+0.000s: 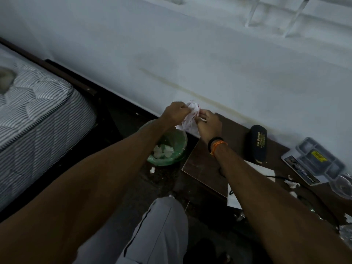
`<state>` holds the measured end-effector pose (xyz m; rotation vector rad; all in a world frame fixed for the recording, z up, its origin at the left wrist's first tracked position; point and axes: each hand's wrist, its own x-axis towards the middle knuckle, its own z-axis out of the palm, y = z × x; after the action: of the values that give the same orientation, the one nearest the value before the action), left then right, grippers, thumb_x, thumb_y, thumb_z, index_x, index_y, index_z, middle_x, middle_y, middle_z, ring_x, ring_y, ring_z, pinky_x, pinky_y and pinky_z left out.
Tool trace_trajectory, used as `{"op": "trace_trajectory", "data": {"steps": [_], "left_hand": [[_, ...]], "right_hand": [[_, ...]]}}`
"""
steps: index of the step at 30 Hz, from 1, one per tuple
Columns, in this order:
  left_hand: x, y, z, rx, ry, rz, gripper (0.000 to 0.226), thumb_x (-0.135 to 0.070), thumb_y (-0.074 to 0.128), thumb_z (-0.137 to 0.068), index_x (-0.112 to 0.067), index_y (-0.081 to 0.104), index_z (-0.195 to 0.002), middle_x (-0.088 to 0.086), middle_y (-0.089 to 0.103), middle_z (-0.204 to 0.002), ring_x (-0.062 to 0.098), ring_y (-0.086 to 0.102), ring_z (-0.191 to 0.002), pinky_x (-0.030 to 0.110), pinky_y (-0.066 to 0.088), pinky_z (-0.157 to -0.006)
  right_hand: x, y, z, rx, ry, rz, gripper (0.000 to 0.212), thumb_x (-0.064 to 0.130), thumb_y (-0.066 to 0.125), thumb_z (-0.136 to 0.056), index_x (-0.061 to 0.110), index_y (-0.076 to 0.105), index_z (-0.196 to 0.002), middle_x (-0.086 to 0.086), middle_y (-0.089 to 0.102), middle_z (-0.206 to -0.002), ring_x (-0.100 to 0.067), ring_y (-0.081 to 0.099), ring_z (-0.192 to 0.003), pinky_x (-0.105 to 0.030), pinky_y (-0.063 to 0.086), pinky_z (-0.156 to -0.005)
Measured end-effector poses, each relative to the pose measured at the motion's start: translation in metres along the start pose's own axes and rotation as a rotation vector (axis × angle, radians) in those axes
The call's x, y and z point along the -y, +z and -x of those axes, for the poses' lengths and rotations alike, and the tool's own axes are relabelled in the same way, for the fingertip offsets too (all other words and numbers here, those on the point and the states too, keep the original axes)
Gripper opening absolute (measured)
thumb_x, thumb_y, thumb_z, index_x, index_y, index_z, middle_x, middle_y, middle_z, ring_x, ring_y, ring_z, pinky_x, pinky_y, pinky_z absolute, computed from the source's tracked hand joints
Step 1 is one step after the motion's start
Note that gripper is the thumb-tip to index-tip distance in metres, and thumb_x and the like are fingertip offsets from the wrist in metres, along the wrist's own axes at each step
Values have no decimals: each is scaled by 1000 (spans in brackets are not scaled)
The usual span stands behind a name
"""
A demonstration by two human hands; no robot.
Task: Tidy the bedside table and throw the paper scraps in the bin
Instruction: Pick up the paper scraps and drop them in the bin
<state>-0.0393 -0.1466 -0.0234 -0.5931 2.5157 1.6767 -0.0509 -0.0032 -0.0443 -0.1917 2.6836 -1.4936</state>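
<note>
Nearest, bottom centre of the frame: your knee in grey trousers [162, 225], over dark floor. Lower right: bedside table [205, 162], brown top, carrying a white sheet [262, 172], loose paper scraps [292, 184] near its right end, a black cable [312, 193], a clear compartment tray [320, 159] and a black spectacle case [257, 143] toward the wall. Centre: green-lined bin [177, 151] on the floor just left of the table's corner, with white scraps already inside; one stray scrap [152, 170] lies on the floor just in front of it. Above the bin and table corner: your left hand [176, 113] and right hand [207, 124], both with fingers pinched on a crumpled paper wad [190, 119] between them. Left of frame: striped mattress [38, 111]. Far: pale wall [190, 54]. Progress, as judged: partly done; the wad is not yet dropped, and the table scraps and floor scrap remain. Room: the wad hangs nearer the table edge than the bin mouth, so carry it left; the wall is close behind, the floor open toward the mattress.
</note>
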Motion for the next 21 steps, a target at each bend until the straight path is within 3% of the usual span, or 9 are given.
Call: {"op": "trace_trajectory", "data": {"steps": [2, 4, 8, 10, 13, 16, 19, 21], "left_hand": [[22, -14, -6, -9, -56, 112, 36, -27, 56, -95, 6, 68, -100, 30, 66, -109, 41, 65, -105, 51, 55, -93], [50, -27, -11, -18, -109, 205, 27, -17, 56, -94, 6, 67, -102, 30, 66, -112, 43, 65, -105, 45, 57, -86], [107, -36, -24, -37, -191, 241, 27, 2, 50, -89, 4, 66, -111, 26, 66, -111, 30, 66, -85, 35, 58, -71], [133, -32, -31, -61, -205, 224, 30, 9, 47, -87, 8, 66, -110, 28, 65, -112, 35, 65, -94, 44, 59, -81], [163, -22, -32, -69, -260, 198, 37, 8, 45, -86, -2, 64, -116, 23, 60, -121, 39, 62, -105, 55, 55, -90], [183, -14, -37, -56, -264, 197, 45, 8, 47, -84, -8, 62, -123, 15, 58, -126, 38, 59, -112, 52, 53, -94], [190, -11, -42, -75, -227, 31, 46, 1, 55, -81, -15, 64, -123, 11, 64, -127, 32, 59, -112, 42, 52, -95], [192, -10, -44, -62, -215, -51, 50, -3, 59, -81, -15, 60, -129, 10, 62, -131, 30, 58, -117, 39, 49, -99]], "right_hand": [[0, 22, -4, 30, 2, 44, 24, 22, 61, -92, 13, 68, -113, -5, 72, -112, -22, 67, -104, -38, 54, -94], [-3, 48, -11, 82, 17, 98, 21, 24, 61, -91, 12, 69, -107, -8, 72, -108, -27, 67, -101, -38, 54, -88], [-17, 98, -19, 212, 33, 227, 24, 18, 56, -90, 10, 61, -112, -13, 67, -111, -35, 61, -102, -30, 43, -74], [-25, 120, -22, 273, 26, 255, 30, 14, 53, -90, 8, 60, -118, -16, 65, -117, -36, 59, -106, -34, 48, -83], [-40, 144, -26, 391, 23, 386, 33, 18, 50, -92, 10, 61, -123, -15, 65, -123, -34, 59, -112, -39, 49, -95], [-54, 156, -31, 455, 56, 435, 38, 22, 53, -92, 12, 56, -129, -14, 60, -129, -34, 56, -117, -36, 47, -96], [-60, 156, -38, 523, 103, 463, 47, 24, 59, -89, 13, 51, -134, -13, 57, -133, -35, 55, -119, -35, 47, -91], [-60, 149, -40, 543, 131, 465, 61, 24, 58, -89, 16, 39, -146, -11, 48, -146, -33, 47, -131, -36, 41, -103]]}}
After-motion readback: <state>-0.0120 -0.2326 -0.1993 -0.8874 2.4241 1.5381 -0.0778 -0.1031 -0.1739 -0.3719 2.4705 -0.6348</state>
